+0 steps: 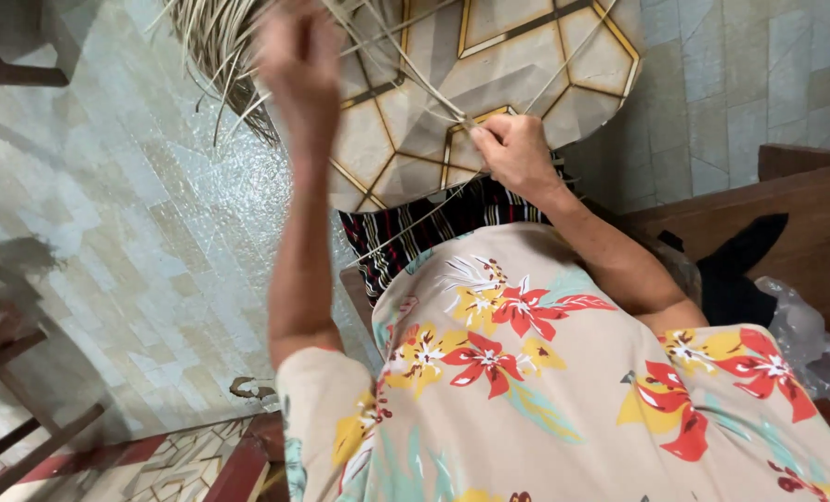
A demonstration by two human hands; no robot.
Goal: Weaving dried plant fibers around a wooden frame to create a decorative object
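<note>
Flowers in red and yellow cover the shirt (564, 372) up close. Past it lies a striped cloth (424, 232) on the lap. The right hand (517, 153) has its fingers pinched shut on thin dry straw strips (415, 88). The left hand (298, 56) is raised and blurry, fingers closed around the strips. Behind them a loose bundle of straw (219, 46) fans out over the shiny tile floor (154, 232). A dark wooden chair (24, 446) stands to the left.
</note>
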